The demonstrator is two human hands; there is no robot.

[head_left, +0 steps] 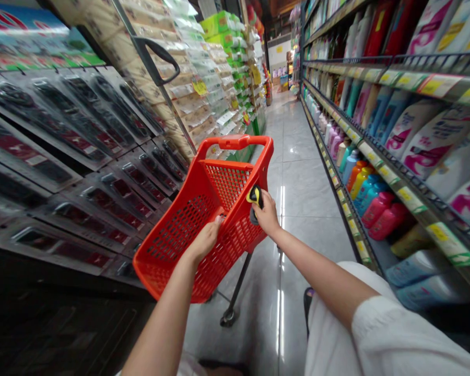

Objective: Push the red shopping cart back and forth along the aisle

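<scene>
The cart (239,211) stands on the aisle floor right in front of me, a deep red plastic basket with rounded corners, its walls pierced by a close lattice of holes. A smooth, thick handle (233,141) loops over its far end, above a mesh panel (231,180) of the same plastic. Below, a slim dark leg (241,282) slants down to a small wheel (227,317). My right hand (266,211) is closed on a soft-looking yellow and black thing (254,196), up against the near rim. My left hand (206,240) is curled over that rim lower down, thumb pointing inward; its fingertips are hidden, so I cannot tell what they close on. A loose white sleeve (395,324) covers my right upper arm. Glossy grey tiles (297,172) carry streaks of reflected light. To my left hang flat packs (97,206) of clear, shiny plastic over dark contents, and beyond them rise stacks of crinkled, film-wrapped packets (188,109). To my right, metal shelves (441,232) edged with paper labels hold rounded plastic bottles (370,183) in bright colours
</scene>
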